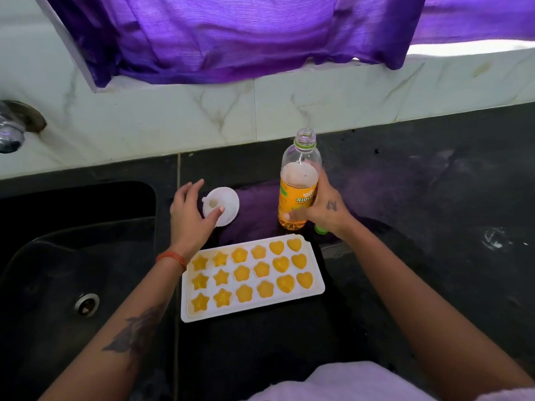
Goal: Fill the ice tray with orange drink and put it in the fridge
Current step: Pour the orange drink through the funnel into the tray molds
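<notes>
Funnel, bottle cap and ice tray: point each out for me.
funnel [224,205], head view, on its white bowl.
bottle cap [320,229], head view, on the green edge showing below the right wrist.
ice tray [314,277], head view, on its right rim.

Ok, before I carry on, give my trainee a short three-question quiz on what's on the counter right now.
1. True or false: every mould in the white plastic ice tray holds orange liquid.
2. What does the right hand grip: A the white funnel, B the clear plastic bottle of orange drink, C the tray?
3. Fill in: the bottle's green cap lies on the dark counter, so the bottle stands ____.

Key: 1 true. 2 B. 3 uncapped. The left hand has its thumb on the white round funnel.
</notes>
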The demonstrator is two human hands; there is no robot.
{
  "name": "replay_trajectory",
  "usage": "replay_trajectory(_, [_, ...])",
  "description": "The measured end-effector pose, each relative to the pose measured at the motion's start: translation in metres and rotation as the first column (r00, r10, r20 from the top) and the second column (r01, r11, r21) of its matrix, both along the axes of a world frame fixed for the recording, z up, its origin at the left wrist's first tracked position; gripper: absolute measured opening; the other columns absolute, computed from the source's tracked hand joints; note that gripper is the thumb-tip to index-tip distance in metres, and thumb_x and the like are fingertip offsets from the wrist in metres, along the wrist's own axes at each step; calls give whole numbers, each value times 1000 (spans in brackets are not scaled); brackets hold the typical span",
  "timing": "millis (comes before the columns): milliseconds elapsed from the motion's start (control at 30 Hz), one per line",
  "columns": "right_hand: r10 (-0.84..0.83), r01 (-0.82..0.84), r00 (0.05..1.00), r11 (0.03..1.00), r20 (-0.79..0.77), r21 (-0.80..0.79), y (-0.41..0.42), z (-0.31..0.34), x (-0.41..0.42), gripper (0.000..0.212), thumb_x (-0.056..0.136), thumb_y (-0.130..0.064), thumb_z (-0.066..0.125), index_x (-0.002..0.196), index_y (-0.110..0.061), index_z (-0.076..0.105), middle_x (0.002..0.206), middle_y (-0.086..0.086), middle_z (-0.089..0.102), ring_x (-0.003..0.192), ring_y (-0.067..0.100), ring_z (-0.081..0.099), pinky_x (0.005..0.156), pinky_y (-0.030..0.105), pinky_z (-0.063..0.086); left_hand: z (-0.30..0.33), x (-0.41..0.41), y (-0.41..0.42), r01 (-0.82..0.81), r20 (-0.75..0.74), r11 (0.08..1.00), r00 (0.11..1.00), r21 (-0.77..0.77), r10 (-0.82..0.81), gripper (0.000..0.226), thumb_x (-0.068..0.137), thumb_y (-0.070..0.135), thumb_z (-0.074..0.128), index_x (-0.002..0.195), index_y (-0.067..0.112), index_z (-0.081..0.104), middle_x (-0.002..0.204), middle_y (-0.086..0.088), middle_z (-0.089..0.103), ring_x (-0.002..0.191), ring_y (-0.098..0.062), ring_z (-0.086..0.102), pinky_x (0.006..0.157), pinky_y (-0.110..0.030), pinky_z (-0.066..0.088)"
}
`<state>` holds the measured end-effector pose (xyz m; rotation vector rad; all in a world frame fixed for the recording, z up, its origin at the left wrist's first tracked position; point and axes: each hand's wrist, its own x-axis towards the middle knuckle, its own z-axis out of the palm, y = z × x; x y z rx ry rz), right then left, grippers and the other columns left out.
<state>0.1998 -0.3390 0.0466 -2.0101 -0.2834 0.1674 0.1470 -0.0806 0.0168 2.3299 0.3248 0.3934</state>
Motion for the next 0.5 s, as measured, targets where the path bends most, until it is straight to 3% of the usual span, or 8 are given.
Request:
replay_trajectory(100, [22,-26,996,998,-85,-55,-15,-1,-2,102,58,-14,86,140,-25,28,129,-1,49,122,20,47,95,34,45,22,0,-24,53,181,990,981,130,-76,66,82,27,71,140,17,43,145,-10,39,135,-26,34,107,-34,31])
replay_trajectory(167, [-77,61,995,973,-63,-224,-23,-5,-5,94,62,-17,84,141,-21,33,135,6,47,124,23,45,100,40,43,35,4,-45,178,211,975,956,134,-204,68,81,33,71,141,18,42,144,-8,41,134,-23,36,106,-30,29])
replay_trajectory(233, [-132,109,991,883,-18,-457,-30,-11,-8,77,70,-23,79,137,-21,41,134,10,48,121,25,48,99,39,43,45,10,-67,323,185,939,922,115,-340,75,79,39,72,143,19,37,145,-7,38,134,-23,35,107,-32,31])
replay_trajectory(367, [-19,22,1000,729,12,-684,-31,-29,-19,55,81,-24,67,133,-27,48,130,11,47,116,30,48,97,37,43,53,24,-105,466,118,883,882,-61,-457,98,72,47,75,149,22,20,150,-3,32,136,-17,33,110,-40,35])
replay_trajectory(500, [69,-14,996,706,49,-709,-28,-39,-23,40,82,-14,64,121,-23,60,118,12,54,111,32,48,92,38,45,52,32,-119,446,132,870,895,-210,-427,95,75,41,76,148,25,18,144,1,43,125,-17,48,99,-44,47])
